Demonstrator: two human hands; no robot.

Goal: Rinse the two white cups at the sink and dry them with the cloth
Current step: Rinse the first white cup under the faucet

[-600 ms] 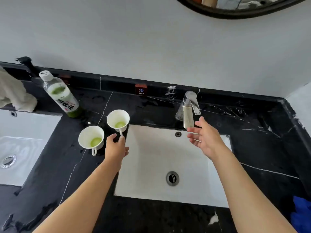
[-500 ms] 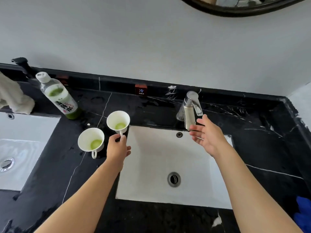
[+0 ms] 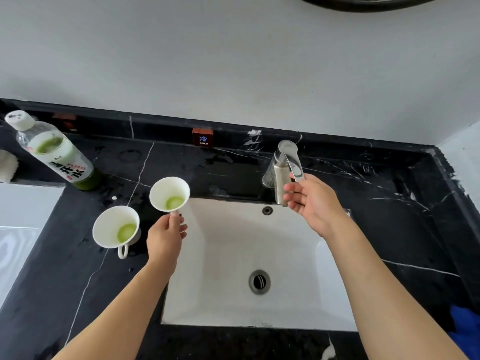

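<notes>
Two white cups with green liquid at the bottom are left of the white sink (image 3: 226, 255). My left hand (image 3: 166, 237) pinches the handle of the farther cup (image 3: 169, 194), which hangs at the sink's left rim. The nearer cup (image 3: 115, 229) stands on the black counter, untouched. My right hand (image 3: 311, 201) is at the chrome faucet (image 3: 281, 175), its fingers straight and touching the tip of the lever. No water runs. A blue cloth (image 3: 465, 331) shows at the right edge.
A plastic bottle of green liquid (image 3: 52, 154) stands at the back left of the black marble counter (image 3: 389, 216). A second white sink (image 3: 23, 229) lies at the far left with a white towel (image 3: 7, 165) behind it. A small cold tag (image 3: 202, 137) sits by the wall.
My right hand moved up from beside the spout to the lever tip. My left hand closed on the farther cup's handle. The view shifted slightly.
</notes>
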